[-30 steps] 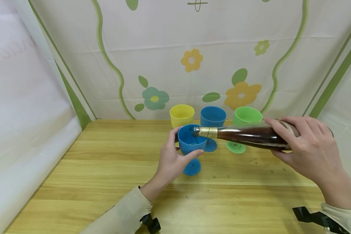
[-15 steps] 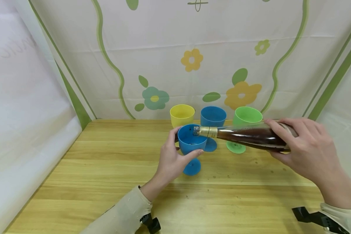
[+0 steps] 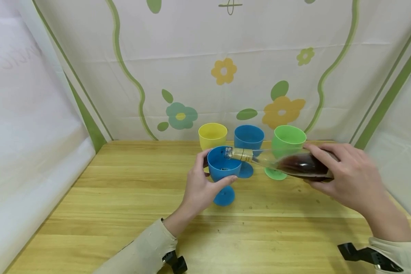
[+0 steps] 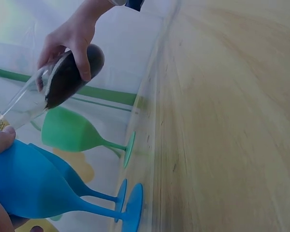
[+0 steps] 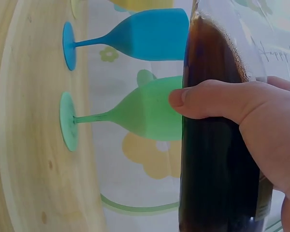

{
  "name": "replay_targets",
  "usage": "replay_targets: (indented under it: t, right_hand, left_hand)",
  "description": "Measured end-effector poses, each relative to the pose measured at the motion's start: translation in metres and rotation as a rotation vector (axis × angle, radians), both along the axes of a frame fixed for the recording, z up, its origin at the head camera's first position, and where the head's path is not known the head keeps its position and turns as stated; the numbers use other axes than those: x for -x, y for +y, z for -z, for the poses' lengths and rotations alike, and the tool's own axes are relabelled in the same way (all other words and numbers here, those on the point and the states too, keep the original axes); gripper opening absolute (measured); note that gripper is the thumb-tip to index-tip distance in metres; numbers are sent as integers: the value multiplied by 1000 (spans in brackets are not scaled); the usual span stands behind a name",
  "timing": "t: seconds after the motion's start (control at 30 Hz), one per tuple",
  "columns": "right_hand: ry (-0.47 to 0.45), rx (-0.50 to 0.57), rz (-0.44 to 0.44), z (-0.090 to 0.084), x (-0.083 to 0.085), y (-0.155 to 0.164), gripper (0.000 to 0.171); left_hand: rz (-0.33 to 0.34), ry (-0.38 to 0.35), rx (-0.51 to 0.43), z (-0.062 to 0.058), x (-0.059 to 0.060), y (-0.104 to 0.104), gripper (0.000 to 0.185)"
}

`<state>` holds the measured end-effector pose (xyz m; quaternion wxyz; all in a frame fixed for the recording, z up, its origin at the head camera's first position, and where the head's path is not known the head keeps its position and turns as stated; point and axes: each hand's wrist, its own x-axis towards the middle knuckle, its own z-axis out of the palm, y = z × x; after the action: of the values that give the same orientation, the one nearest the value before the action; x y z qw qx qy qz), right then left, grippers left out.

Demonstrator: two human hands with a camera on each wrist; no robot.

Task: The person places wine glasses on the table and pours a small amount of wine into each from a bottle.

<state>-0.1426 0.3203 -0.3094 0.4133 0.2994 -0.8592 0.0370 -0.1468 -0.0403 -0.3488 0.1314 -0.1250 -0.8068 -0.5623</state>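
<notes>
Between the hands, pouring judged under way: left hand gripped blue goblet, right hand clasped bottle, mouth at the rim. Next move judged to need steady tilt, clear of green goblet behind.

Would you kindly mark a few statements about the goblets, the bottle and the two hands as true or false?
1. The left hand holds the near blue goblet by its bowl. True.
2. The right hand grips a bottle of dark liquid whose neck points at that goblet. True.
3. Two green goblets stand at the back. False: there is one green goblet, beside a yellow goblet and a second blue goblet.
4. The bottle stands upright on the wooden table. False: it is held tilted, close to level, above the table.
5. The bottle's mouth is at the rim of the near blue goblet. True.
</notes>
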Motion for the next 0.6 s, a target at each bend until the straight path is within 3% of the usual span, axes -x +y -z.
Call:
replay_targets:
  t: [0.3,0.6]
  right_hand:
    - [-69,34,17,10,3,0,89]
    - [-72,110,15,20,8,1,93]
  left_hand:
    - [-2,-12,-8,-3,0,0,88]
    - [-9,-21,-18,-6,0,1,88]
